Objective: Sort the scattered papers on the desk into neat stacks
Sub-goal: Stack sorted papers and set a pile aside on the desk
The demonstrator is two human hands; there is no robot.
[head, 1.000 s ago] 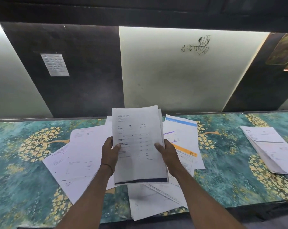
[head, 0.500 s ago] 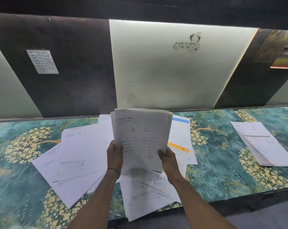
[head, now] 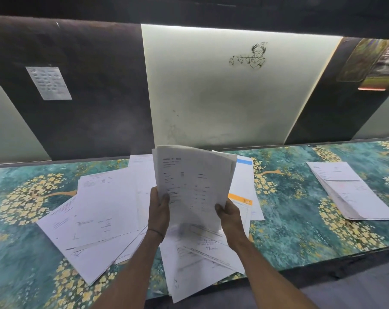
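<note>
Gathered sheaf [head: 193,186], upright, pinched in my left hand [head: 159,210] and right hand [head: 230,216] fingers: squaring step; next, edges tapped on surface [head: 300,219].

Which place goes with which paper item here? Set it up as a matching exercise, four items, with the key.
Items:
1. held sheaf
2. neat stack
3. orange-banded sheet
4. small notice

Places:
A. on the dark wall panel, upper left
B. lying on the desk, far right
C. up in both hands, left hand and right hand
D. on the desk just behind the right hand

Pairs: 1-C, 2-B, 3-D, 4-A
</note>
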